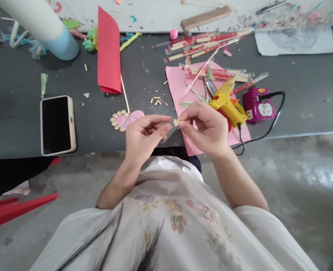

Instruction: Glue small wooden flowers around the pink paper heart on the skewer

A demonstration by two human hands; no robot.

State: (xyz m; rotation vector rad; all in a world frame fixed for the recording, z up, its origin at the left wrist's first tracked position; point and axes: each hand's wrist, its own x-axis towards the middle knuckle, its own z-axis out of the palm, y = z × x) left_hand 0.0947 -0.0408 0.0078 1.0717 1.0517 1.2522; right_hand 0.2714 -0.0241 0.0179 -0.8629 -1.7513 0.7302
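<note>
My right hand (204, 126) pinches a small pale flower-shaped piece (176, 122) between thumb and fingertips. It looks built from short cut bits of stick. Just left of it, my left hand (148, 133) has its thumb and index finger apart, with nothing visible between them. Beside my left hand lies a pink paper heart (135, 114) on a stick (125, 94), its left edge lined with similar small flowers (117, 119). A few short cut stick pieces (156, 101) are scattered on the dark table beyond my hands. A yellow glue gun (227, 101) rests right of my right hand.
Pink paper (173, 81) lies under the glue gun and several wrapped chopsticks (203, 43). A purple box (259, 105) with a black cable stands at right. Leftward are a phone (57, 124), folded red paper (109, 52) and a white-blue cylinder (62, 41). The table's front edge runs below my hands.
</note>
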